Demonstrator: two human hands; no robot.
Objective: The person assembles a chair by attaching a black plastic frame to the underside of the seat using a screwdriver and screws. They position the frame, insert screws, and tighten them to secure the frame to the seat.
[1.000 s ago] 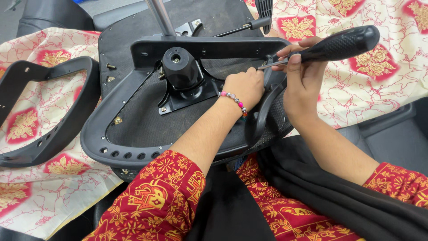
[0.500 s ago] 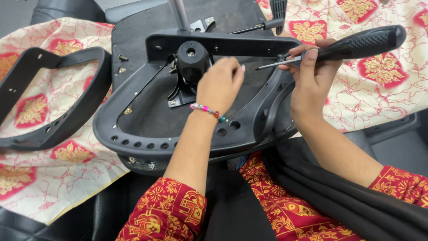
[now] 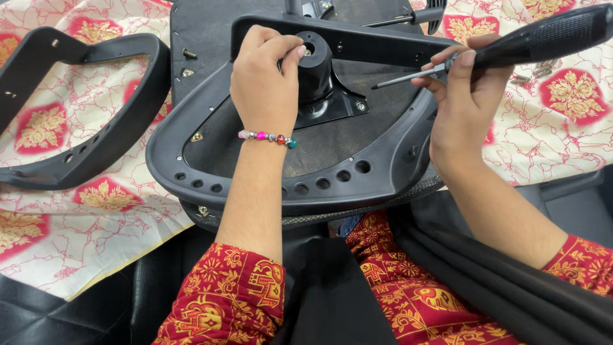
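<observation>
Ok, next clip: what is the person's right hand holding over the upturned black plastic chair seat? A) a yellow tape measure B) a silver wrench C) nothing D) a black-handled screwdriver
D: the right hand grips a black-handled screwdriver, its thin metal shaft pointing left over the upturned black plastic chair seat, while the left hand rests at the black central mount.

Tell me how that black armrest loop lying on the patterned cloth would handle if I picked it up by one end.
The black armrest loop looks like thick moulded plastic, so probably stiff, not floppy. It seems fairly light for its size. Being curved and open, it would likely swing rather than roll; the patterned cloth under it may slide.
</observation>
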